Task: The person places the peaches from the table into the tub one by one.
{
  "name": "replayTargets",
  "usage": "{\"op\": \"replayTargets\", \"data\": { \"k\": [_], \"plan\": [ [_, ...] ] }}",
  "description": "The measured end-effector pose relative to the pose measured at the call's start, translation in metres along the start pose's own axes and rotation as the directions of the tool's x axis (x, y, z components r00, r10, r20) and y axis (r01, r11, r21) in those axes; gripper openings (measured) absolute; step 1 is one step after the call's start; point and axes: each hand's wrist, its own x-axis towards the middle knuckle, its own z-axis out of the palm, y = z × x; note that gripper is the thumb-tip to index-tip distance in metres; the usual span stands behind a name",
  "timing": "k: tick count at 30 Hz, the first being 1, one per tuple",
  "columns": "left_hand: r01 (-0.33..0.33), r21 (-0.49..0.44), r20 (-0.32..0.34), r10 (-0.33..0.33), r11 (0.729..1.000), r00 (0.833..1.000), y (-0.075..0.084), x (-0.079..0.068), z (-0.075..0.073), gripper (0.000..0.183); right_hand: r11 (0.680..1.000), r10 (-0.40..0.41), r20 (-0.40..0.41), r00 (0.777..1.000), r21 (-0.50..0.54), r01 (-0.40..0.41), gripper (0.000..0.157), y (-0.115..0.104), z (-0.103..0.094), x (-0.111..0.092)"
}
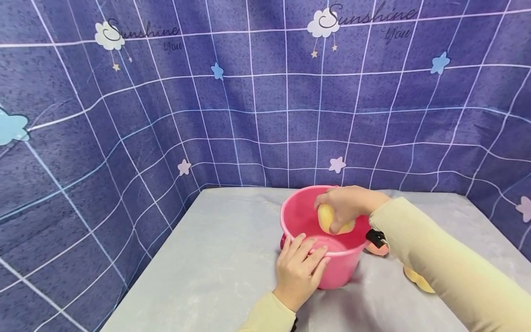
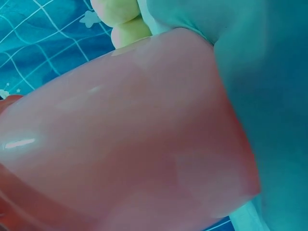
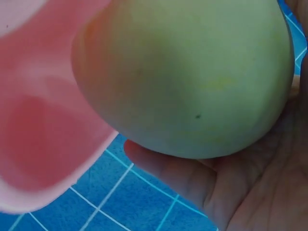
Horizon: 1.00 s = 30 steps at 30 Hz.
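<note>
A pink bucket [image 1: 338, 272] stands upright on the grey-covered table. At its near left rim, my left hand [image 1: 299, 272] holds on, with fingers over the edge and the thumb outside. My right hand [image 1: 350, 203] reaches into the bucket's mouth from the right and grips a yellow, mango-like fruit [image 1: 327, 219]. Close up in the right wrist view, the fruit [image 3: 192, 82] is smooth and rounded, with a small dark speck. The thumb lies along its underside. Mostly the bucket's outer wall [image 2: 120, 134] fills the left wrist view.
Right of the bucket, a pinkish-orange rounded thing [image 1: 377, 250] and a yellow lobed thing [image 1: 418, 279] lie on the table [image 1: 199, 267], partly hidden by the right sleeve [image 1: 439, 258]. A blue checked curtain [image 1: 265, 101] hangs behind and along the left side.
</note>
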Motion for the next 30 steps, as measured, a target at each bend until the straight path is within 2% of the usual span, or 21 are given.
{"op": "replayTargets", "data": {
  "k": [5, 17, 30],
  "plan": [
    [0.001, -0.01, 0.018, 0.0, 1.0, 1.0, 0.001, 0.001, -0.002, 0.029, 0.999, 0.012, 0.035, 0.999, 0.039, -0.014, 0.047, -0.001, 0.0, 0.005],
    [0.004, -0.014, 0.014, -0.004, 1.0, 1.0, -0.001, 0.004, -0.002, 0.029, 0.999, 0.038, 0.058, 0.998, -0.038, -0.036, 0.049, -0.004, 0.006, 0.007],
    [0.013, -0.016, 0.047, -0.012, 1.0, 0.999, -0.002, 0.003, -0.004, 0.03, 0.996, 0.045, 0.109, 0.993, -0.08, -0.036, 0.048, -0.009, 0.007, 0.012]
  ]
}}
